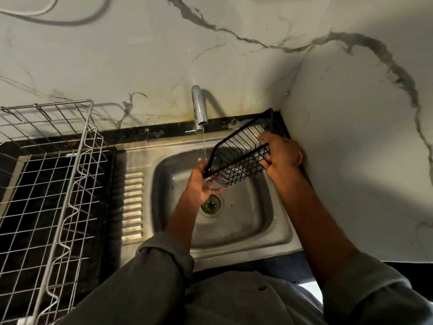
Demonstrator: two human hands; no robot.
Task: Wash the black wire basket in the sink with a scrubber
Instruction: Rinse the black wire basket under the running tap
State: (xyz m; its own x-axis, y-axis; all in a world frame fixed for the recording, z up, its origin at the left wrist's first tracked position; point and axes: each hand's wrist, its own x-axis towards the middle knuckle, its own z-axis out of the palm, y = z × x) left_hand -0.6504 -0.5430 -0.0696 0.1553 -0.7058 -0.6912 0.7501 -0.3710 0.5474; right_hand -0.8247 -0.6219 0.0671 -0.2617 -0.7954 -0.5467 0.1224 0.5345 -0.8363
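Observation:
The black wire basket [239,156] hangs tilted over the steel sink [243,221], its far end raised toward the corner of the walls. My left hand [201,181] holds its lower left corner from beneath. My right hand [281,156] grips its right end, fingers curled round the wires. A thin stream of water runs from the chrome tap [199,109] and falls just beside the basket's left corner. No scrubber shows in view.
A large silver wire rack [46,174] stands on the dark counter at the left, next to the sink's ribbed drainboard [133,205]. Marble-patterned walls close in behind and at the right. The drain [211,205] lies in the basin's middle.

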